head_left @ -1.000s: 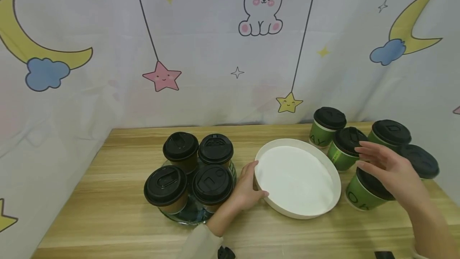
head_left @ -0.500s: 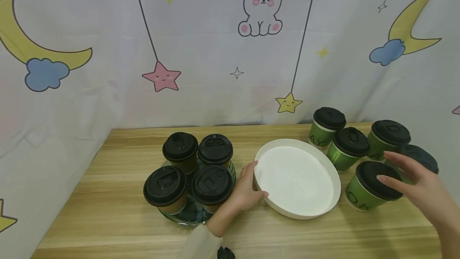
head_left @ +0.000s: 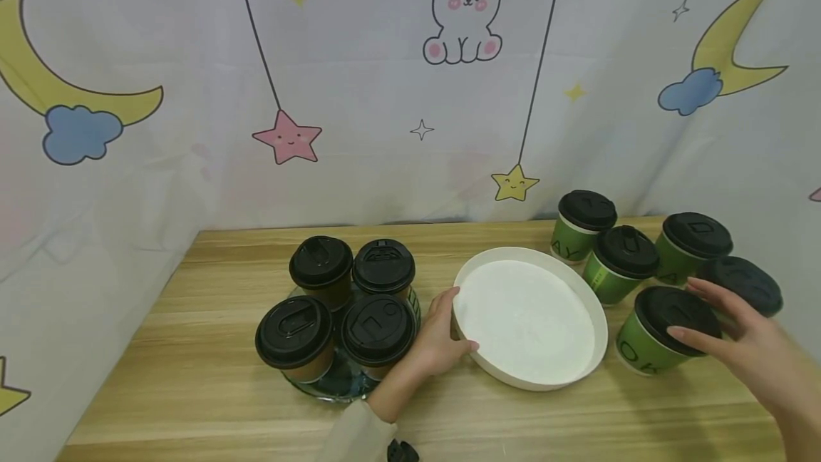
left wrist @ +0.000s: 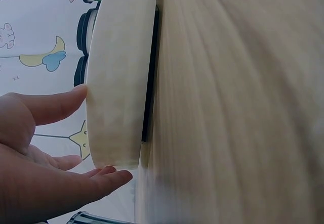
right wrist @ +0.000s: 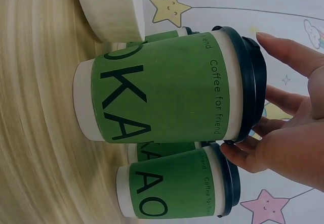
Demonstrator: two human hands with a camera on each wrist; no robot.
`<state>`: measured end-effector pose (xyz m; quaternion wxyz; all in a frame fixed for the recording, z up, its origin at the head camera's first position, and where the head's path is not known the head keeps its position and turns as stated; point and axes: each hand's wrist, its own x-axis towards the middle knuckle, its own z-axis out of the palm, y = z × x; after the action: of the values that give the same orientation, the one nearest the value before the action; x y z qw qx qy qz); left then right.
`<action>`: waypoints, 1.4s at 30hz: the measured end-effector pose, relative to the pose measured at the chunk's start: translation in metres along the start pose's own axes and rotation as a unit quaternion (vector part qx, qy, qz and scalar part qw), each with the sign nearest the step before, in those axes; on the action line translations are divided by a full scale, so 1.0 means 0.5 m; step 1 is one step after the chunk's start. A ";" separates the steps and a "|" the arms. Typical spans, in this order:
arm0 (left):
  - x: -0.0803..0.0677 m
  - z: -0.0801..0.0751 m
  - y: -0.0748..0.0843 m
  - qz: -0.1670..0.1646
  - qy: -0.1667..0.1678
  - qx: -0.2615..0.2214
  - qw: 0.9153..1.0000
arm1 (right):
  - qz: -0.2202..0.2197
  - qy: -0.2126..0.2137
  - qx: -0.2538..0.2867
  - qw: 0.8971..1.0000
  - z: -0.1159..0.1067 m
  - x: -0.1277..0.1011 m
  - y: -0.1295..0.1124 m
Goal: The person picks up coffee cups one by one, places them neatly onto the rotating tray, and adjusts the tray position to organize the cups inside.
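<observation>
Right wrist | right hand (right wrist: 293, 143) wide, straddling lid (right wrist: 254, 82) | upright cup (right wrist: 167, 90) just left of palm | left hand (head_left: 442, 341) farther, spread against dish (head_left: 529, 323)

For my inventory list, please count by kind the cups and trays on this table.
Lidded coffee cups: 9 (4 on the glass tray, 5 off it)
White round tray: 1
Glass tray: 1
Total: 11

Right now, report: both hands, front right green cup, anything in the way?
Left fingers touching white tray. Right fingers around black lid of front right green cup, grip unconfirmed. Cup upright on table. Other green cups close behind.
</observation>
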<state>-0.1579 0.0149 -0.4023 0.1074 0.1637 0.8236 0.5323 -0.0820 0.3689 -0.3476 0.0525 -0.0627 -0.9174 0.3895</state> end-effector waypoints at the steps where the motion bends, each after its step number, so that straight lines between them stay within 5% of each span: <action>1: 0.000 0.000 0.000 0.000 0.000 -0.001 1.000 | -0.003 0.004 0.003 1.000 0.002 0.000 0.002; 31: 0.000 -0.001 0.003 -0.008 -0.001 0.002 1.000 | -0.046 0.057 -0.017 0.997 0.009 0.004 0.029; 42: 0.001 0.000 0.001 -0.008 -0.002 0.004 1.000 | 0.001 0.036 -0.014 0.999 0.002 0.005 0.000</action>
<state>-0.1582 0.0152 -0.4019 0.1131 0.1586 0.8268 0.5276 -0.0848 0.3688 -0.3481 0.0839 -0.0784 -0.9203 0.3741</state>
